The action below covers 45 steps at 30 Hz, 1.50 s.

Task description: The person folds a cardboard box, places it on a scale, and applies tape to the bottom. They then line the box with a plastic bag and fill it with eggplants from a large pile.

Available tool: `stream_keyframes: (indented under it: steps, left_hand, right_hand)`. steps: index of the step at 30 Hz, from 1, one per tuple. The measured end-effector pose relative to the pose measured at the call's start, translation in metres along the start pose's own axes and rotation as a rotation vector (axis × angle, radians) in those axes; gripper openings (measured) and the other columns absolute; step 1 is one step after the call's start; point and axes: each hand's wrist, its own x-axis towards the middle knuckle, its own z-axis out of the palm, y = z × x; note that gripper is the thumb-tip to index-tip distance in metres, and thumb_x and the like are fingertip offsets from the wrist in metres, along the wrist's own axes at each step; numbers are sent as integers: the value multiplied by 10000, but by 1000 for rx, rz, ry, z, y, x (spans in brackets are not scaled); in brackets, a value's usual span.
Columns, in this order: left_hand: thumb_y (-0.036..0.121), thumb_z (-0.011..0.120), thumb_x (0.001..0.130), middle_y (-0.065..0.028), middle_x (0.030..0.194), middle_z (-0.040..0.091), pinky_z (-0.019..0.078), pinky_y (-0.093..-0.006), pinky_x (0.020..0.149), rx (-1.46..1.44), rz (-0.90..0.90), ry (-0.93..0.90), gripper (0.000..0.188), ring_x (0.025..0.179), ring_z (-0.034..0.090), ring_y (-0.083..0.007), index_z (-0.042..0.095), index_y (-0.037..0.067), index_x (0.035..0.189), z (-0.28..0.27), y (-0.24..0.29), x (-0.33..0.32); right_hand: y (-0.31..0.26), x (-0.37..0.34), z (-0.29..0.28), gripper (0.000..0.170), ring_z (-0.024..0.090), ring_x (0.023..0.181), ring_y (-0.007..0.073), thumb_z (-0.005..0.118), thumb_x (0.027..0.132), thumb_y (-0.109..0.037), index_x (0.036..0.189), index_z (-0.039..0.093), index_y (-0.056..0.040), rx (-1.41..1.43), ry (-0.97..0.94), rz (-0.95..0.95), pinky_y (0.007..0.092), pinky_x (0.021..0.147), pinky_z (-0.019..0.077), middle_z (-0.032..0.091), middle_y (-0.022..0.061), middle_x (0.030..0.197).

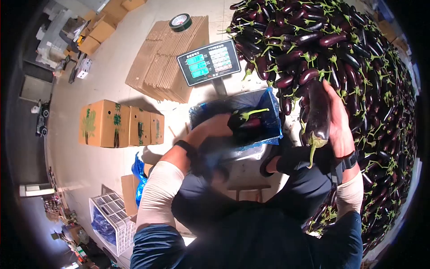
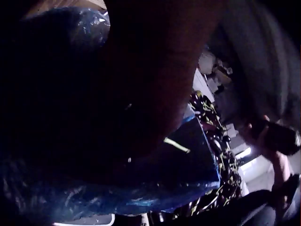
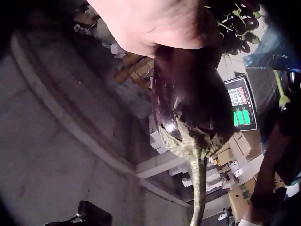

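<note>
My right hand (image 1: 341,127) grips a large dark eggplant (image 1: 318,110), its green stem pointing down toward my lap. In the right wrist view the hand (image 3: 162,23) covers the upper end of the eggplant (image 3: 188,94). My left hand (image 1: 218,125) reaches into a box lined with blue plastic (image 1: 274,117), where an eggplant with a green stem (image 1: 247,115) lies beside it. The left fingers are hidden in the head view, and the left wrist view is too dark to show what they touch. Blue lining (image 2: 103,200) spans the lower part of that view.
A scale display (image 1: 209,62) stands behind the lined box. A large eggplant pile (image 1: 380,103) covers the right side. Flattened cardboard (image 1: 156,62) with a tape roll (image 1: 180,22) lies behind left. Closed cartons (image 1: 101,123) and a white crate (image 1: 117,219) are on the left.
</note>
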Motion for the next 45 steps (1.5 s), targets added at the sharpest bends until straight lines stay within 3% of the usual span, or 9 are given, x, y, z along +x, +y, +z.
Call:
stream_keyframes:
  steps: [3,10,16,18,24,28,38,42,45]
  left_hand:
    - [216,666,780,-280,1083,667,527,-509,881,262,8,-169,596,1035,659,-397,526,-60,1290,18,-2,21]
    - [169,503,910,-253,1068,660,544,-499,800,530,10,135,458,921,682,-393,497,-64,1304,81,-7,14]
    - [167,474,918,-272,1043,628,521,-540,792,636,104,399,384,937,666,-403,542,-18,1247,94,-25,-5]
    - [167,497,914,-257,1070,622,513,-513,832,616,57,396,378,992,648,-386,545,-13,1243,98,-24,-2]
    - [92,630,807,-212,1194,605,470,-436,951,6,112,340,469,1137,594,-354,542,28,1264,68,-42,-4]
    - [7,688,727,-225,1236,599,458,-414,988,-269,116,223,561,1194,565,-369,548,34,1269,88,-75,11]
    - [98,610,812,-212,1007,675,536,-460,810,529,211,320,236,912,680,-345,622,8,1030,74,-46,1]
    - [114,598,830,-210,1019,655,540,-472,764,574,127,169,190,904,680,-345,626,13,989,80,-43,-5]
    - [107,580,828,-207,936,599,533,-486,701,343,224,408,168,765,648,-363,611,-30,920,80,-46,-15]
  right_hand:
    - [-11,-5,10,375,695,681,248,589,976,-374,1104,642,-26,-10,-111,-33,297,584,602,707,198,899]
    - [36,-6,3,362,694,751,241,712,883,-293,1082,609,-9,-294,33,164,358,660,599,673,118,870]
    - [37,6,63,609,666,960,181,721,808,-82,1363,501,31,-593,-458,52,327,872,548,660,110,1155]
    - [53,24,86,777,618,1074,202,759,755,-102,1446,421,9,-1027,-647,-326,345,952,501,618,93,1267]
    - [142,88,136,722,635,1075,258,797,712,-193,1329,495,31,-1898,-833,-24,332,946,484,662,192,1120]
    - [183,155,105,708,620,1084,252,776,710,-187,1321,524,66,-1663,-849,44,332,959,476,655,185,1181]
    - [170,163,80,625,639,833,187,722,724,-99,1313,548,13,-1581,-838,64,306,765,519,691,105,946]
    - [190,169,77,666,642,1096,318,748,731,-98,1345,517,15,-1866,-906,-120,373,938,497,667,204,1182]
    - [201,183,71,609,618,1118,314,751,758,-99,1325,538,-29,-1878,-859,-28,359,957,471,656,179,1189]
